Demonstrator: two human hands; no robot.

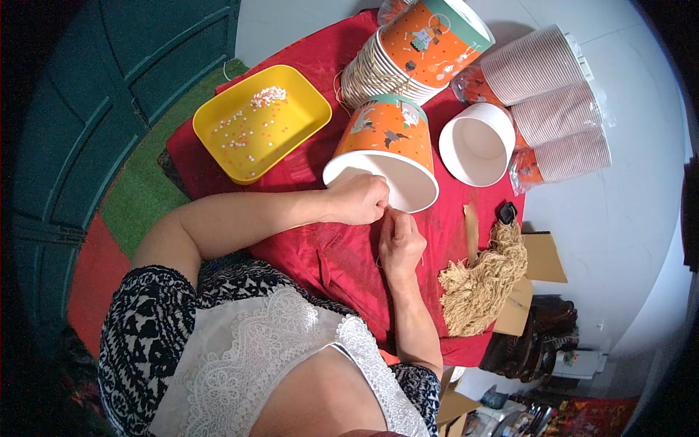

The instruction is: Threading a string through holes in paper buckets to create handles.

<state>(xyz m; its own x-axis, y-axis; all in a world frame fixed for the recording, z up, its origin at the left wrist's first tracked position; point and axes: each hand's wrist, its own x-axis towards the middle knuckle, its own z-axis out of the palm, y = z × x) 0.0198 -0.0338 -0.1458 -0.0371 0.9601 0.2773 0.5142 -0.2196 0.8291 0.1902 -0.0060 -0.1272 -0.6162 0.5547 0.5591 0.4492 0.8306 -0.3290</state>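
Note:
An orange paper bucket [389, 135] with a green base band and a white inside lies on its side, its mouth toward me. At the near rim, my left hand [358, 198] is closed, its fingers pinched together in front of the opening. My right hand [402, 239] is just below and to the right, also closed, its fingertips meeting those of the left. A thin beige cord [378, 261] trails beside the right hand. What the left fingertips pinch is too small to make out.
A yellow tub [255, 120] holding small white and orange pieces sits at left on the red cloth [298, 247]. Behind are nested buckets [437, 44] with cords; to the right, a white-mouthed bucket [477, 144], wrapped bucket stacks [535, 65] and a heap of beige cords [477, 288].

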